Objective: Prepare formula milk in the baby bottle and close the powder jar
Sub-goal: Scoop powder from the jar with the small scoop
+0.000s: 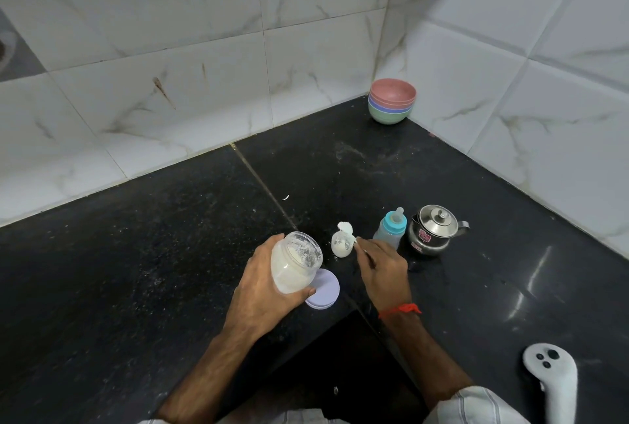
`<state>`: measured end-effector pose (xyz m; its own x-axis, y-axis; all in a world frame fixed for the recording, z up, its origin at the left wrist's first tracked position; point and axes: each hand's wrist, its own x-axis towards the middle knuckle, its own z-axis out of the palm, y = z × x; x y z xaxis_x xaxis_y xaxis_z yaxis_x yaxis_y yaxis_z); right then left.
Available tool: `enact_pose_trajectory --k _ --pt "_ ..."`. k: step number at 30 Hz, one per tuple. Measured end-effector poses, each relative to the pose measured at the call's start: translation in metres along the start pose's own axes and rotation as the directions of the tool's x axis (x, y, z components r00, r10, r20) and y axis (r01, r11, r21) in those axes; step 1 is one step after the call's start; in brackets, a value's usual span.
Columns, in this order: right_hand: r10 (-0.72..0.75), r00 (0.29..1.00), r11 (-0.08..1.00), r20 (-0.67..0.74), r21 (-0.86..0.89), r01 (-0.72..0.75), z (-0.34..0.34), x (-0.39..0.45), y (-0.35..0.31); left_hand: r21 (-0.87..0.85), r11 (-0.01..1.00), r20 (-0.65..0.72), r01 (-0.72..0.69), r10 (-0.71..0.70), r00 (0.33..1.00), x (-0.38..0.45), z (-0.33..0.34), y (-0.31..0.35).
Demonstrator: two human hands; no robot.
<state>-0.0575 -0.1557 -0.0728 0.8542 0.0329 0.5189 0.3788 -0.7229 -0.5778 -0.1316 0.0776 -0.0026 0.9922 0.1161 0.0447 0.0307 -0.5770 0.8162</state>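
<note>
Black speckled stone countertop [170,253], set into a corner of white marble-pattern wall tiles [170,83]; faint pale dusting across its surface. Stack of round plastic bowls [392,101], pink on top, then blue and green, sits in the far corner.

Left hand [262,291] is wrapped around a clear plastic powder jar [295,262], open, tilted, lifted off the counter, holding white powder. The jar's round lilac lid [325,289] lies flat on the counter just beneath and beside it.

Small steel kettle with knobbed lid [434,229] stands right of centre; it carries a pink label (writing too small to read). Baby bottle with teal collar and clear teat [391,228] stands upright, touching or nearly touching the kettle's left side.

Right hand [383,269], red thread [400,309] at the wrist, is closed in a pinch on a thin spoon handle [366,255], tip at a small white open-topped container [342,243] left of the bottle.

White handheld device [551,376] lies at lower right.
</note>
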Motion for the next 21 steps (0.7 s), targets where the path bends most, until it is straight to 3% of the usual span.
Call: enact_pose_trajectory --k 5,11,15,21 --pt "0.017 0.999 1.000 0.034 -0.026 -0.016 -0.001 0.003 0.002 -0.004 1.000 0.010 -0.012 0.012 1.000 0.001 0.002 0.000" --pt "-0.045 0.997 0.999 -0.068 -0.010 0.045 -0.008 0.000 -0.002 -0.022 1.000 0.005 -0.018 0.018 1.000 0.000 0.004 0.001" --pt "-0.023 1.000 1.000 0.001 -0.007 0.023 -0.004 0.002 0.004 -0.027 0.999 0.014 -0.018 0.019 1.000 -0.001 0.005 0.000" --pt "-0.076 0.992 0.997 -0.103 -0.006 0.076 -0.013 0.005 -0.005 -0.034 0.999 0.005 -0.026 0.026 1.000 -0.001 0.006 -0.001"
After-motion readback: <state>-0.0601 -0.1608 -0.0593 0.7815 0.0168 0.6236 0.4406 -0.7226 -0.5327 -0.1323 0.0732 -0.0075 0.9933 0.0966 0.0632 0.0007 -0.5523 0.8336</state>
